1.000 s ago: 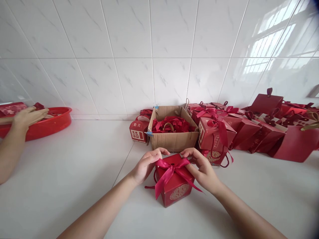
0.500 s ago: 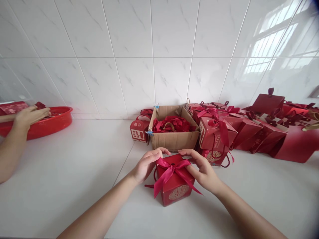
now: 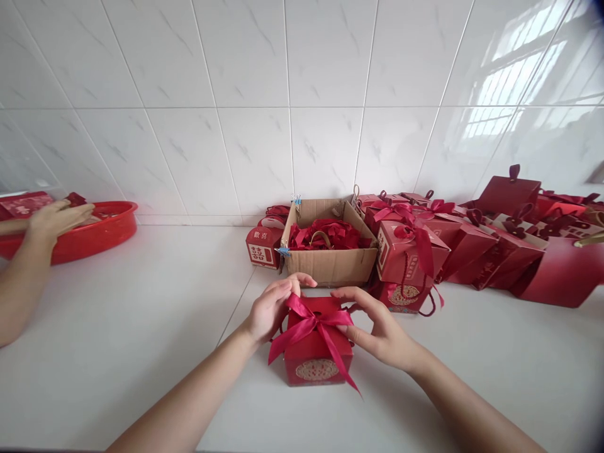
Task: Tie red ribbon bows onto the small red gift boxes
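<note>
A red gift box (image 3: 297, 368) with a round gold emblem on its front stands upright on the white counter. Across its top lies a magenta ribbon bow (image 3: 315, 322), its tails hanging over the front. My left hand (image 3: 272, 308) is bent around the box's upper left side, close to the left bow loop; some of its fingers are hidden. My right hand (image 3: 384, 330) holds the upper right side, thumb at the right loop and fingers curved behind the top edge. Dark red cord handles show partly at the sides.
Behind stands a cardboard carton (image 3: 330, 267) of red ribbon pieces, with a small red box (image 3: 263, 246) to its left. Several red gift boxes and bags (image 3: 491, 251) line the wall at right. At far left, another person's hands (image 3: 54, 223) are over a red basin (image 3: 104, 233).
The gift box has turned so its emblem side faces me more squarely, and it has shifted slightly left. Both my hands stay around it. The other person's hands look unchanged.
</note>
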The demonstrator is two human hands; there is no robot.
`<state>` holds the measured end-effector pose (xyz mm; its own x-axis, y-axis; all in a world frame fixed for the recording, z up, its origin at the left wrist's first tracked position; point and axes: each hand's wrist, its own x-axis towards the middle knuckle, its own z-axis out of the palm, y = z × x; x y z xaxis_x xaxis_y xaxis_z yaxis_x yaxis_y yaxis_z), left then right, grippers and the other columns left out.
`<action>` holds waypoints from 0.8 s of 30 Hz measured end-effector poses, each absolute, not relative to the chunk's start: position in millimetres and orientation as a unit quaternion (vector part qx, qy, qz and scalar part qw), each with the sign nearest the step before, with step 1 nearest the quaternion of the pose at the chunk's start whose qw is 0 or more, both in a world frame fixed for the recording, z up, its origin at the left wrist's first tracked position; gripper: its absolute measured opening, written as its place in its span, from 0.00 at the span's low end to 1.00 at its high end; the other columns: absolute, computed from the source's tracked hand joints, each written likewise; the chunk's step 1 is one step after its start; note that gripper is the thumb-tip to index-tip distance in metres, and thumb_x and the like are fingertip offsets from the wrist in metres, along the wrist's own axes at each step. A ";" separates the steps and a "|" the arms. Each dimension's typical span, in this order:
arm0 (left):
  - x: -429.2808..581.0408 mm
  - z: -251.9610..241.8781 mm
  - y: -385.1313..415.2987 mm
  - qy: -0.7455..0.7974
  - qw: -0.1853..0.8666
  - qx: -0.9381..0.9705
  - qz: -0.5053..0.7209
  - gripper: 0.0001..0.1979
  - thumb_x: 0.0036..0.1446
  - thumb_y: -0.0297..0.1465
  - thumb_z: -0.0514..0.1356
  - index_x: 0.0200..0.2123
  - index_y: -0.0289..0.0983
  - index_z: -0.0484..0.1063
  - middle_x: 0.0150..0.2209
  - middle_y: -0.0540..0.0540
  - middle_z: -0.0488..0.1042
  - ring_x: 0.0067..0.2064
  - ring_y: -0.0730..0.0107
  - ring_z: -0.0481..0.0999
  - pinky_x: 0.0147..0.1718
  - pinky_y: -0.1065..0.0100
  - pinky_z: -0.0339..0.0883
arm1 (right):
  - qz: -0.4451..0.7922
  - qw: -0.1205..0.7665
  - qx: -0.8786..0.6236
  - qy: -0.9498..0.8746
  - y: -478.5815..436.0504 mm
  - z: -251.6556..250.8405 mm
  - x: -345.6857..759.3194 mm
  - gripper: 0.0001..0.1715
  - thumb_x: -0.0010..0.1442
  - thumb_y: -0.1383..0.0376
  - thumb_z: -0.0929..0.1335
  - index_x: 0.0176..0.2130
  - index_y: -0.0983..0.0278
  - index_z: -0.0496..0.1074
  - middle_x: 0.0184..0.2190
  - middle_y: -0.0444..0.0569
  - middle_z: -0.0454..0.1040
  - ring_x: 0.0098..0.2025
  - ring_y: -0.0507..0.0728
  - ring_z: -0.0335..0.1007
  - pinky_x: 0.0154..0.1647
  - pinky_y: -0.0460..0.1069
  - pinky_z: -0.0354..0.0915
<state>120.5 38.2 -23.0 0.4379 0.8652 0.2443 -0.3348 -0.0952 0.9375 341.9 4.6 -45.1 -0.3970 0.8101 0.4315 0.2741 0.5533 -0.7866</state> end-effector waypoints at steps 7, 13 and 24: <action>120.2 -25.8 39.5 0.235 0.649 0.548 0.473 0.20 0.55 0.41 0.56 0.17 0.34 0.63 0.39 0.43 0.68 0.33 0.68 0.67 0.34 0.67 0.62 | 0.340 0.402 -0.321 -0.788 1.0 -40.4 344.4 0.27 0.58 0.62 0.68 0.56 0.58 0.61 0.53 0.52 0.67 0.54 0.59 0.64 0.54 0.55 0.63; 120.6 -27.2 40.8 0.271 0.608 0.554 0.500 0.23 0.57 0.42 0.53 0.15 0.35 0.64 0.35 0.42 0.70 0.36 0.66 0.68 0.38 0.67 0.62 | 0.398 0.377 -0.344 -0.762 3.7 -42.3 348.9 0.28 0.57 0.72 0.61 0.56 0.56 0.61 0.55 0.50 0.66 0.54 0.59 0.65 0.53 0.57 0.64; 123.5 -32.8 50.9 0.329 0.576 0.516 0.541 0.18 0.60 0.40 0.51 0.25 0.35 0.69 0.28 0.47 0.71 0.31 0.69 0.69 0.34 0.70 0.62 | 0.310 0.374 -0.465 -0.740 18.4 -55.4 343.9 0.10 0.55 0.67 0.65 0.39 0.62 0.70 0.34 0.48 0.75 0.27 0.53 0.67 0.27 0.48 0.64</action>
